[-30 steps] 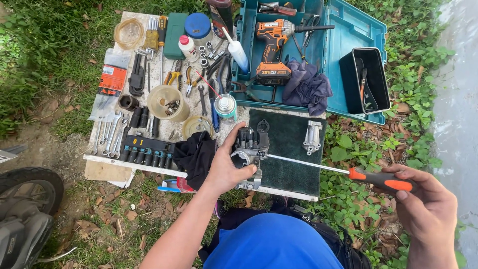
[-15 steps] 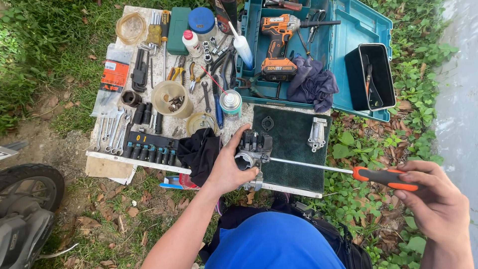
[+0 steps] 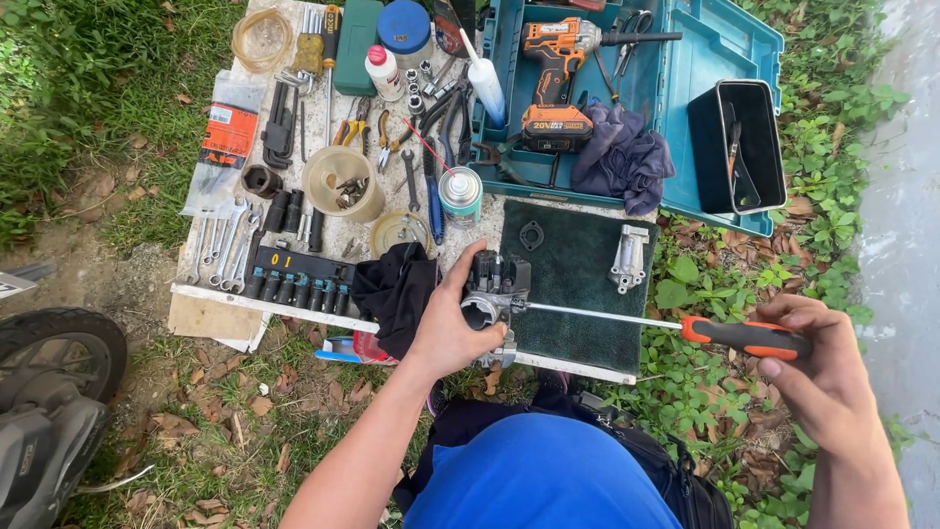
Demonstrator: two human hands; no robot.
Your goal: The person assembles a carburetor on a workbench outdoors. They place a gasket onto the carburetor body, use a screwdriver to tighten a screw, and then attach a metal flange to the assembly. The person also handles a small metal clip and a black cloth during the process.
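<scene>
Item: grey cast-metal carburettor body (image 3: 494, 294), centre of frame, on the dark green mat (image 3: 578, 260). My left hand (image 3: 446, 328) clamps it, fingers wrapped round its near side.

Item: long steel screwdriver with orange-and-black handle (image 3: 749, 336), lower right. My right hand (image 3: 822, 377) is closed round the handle, tip at the body's right face.

Step, as I judge it: working a screw. Next calls for keeping the shaft level and the body braced.

Nearby: black cloth (image 3: 392, 291), aerosol can (image 3: 459, 194).

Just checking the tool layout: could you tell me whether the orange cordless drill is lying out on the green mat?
No, the orange cordless drill lies inside the open teal case, beyond the green mat.
</scene>
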